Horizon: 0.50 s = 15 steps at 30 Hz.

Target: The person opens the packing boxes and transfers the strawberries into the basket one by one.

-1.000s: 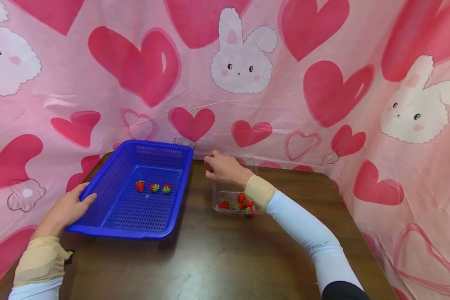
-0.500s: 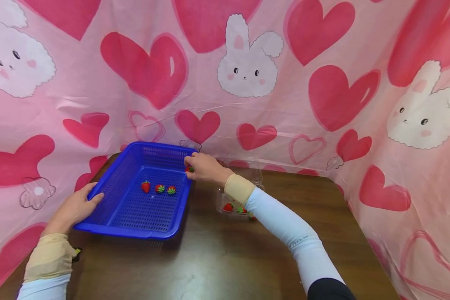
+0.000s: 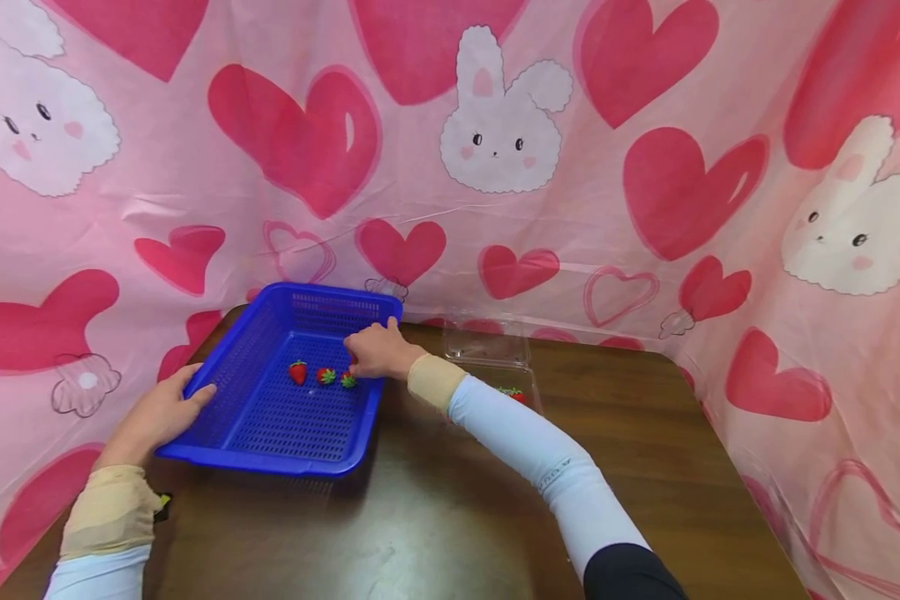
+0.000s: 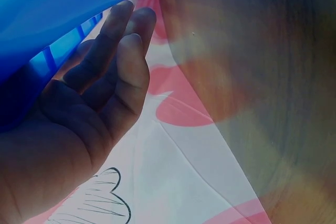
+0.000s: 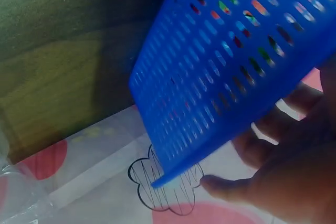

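My left hand (image 3: 157, 417) grips the left rim of a blue slotted plastic basket (image 3: 270, 461), thumb over the edge. In the left wrist view, the fingers (image 4: 97, 61) curl up under that rim. My right hand (image 3: 382, 352) reaches over the basket's right wall and pinches a strawberry (image 3: 351, 357), mostly hidden behind the fingers. Below it on the basket floor lie a strawberry (image 3: 297, 372) on its own and two more side by side, green tops showing. From the right wrist, red and green show through the slots of the basket wall (image 5: 178, 93).
A clear plastic clamshell box (image 3: 487, 343) lies open to the right, its lid toward the back. Strawberries (image 3: 513, 394) inside it are partly covered by my right sleeve (image 3: 528, 442). A brown wooden table (image 3: 435, 517) carries everything, and a pink heart-print cloth (image 3: 420, 150) hangs behind.
My right hand has moved left from above the clear box, across the basket's right rim, carrying the strawberry inside. The left hand keeps its hold on the basket.
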### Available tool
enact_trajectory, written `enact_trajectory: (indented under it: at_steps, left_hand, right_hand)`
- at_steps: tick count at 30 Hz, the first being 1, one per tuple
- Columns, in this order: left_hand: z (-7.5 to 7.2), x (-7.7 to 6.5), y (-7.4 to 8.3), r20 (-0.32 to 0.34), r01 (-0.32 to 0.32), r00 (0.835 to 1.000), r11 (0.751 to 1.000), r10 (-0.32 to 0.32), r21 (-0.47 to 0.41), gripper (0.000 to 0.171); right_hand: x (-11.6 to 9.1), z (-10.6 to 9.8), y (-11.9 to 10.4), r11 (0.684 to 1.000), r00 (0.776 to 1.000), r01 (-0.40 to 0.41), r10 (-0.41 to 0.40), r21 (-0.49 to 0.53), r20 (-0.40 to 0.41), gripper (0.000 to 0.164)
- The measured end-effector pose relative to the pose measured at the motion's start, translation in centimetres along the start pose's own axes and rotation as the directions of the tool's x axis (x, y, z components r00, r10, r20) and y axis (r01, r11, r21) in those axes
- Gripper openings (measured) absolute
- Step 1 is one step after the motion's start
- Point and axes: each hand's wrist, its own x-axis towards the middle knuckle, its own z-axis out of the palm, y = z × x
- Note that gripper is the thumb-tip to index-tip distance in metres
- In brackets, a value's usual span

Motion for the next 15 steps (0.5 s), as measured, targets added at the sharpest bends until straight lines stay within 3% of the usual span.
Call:
enact_trajectory:
  at_steps: [8,15]
  left_hand:
    - [-0.1,0.1,0.1,0.008,0.005,1.000,1.000,-0.005,-0.010,0.070]
    - [0.0,0.0,0.2,0.016,0.021,1.000,1.000,-0.021,-0.006,0.072]
  right_hand:
    - [1.4,0.7,-0.8,0.995,0.995,-0.031,0.040,-0.092,0.096,0.018]
    - [2.2,1.6,-1.3,0.989,0.982,-0.044,0.069,-0.140,0.174,0.002]
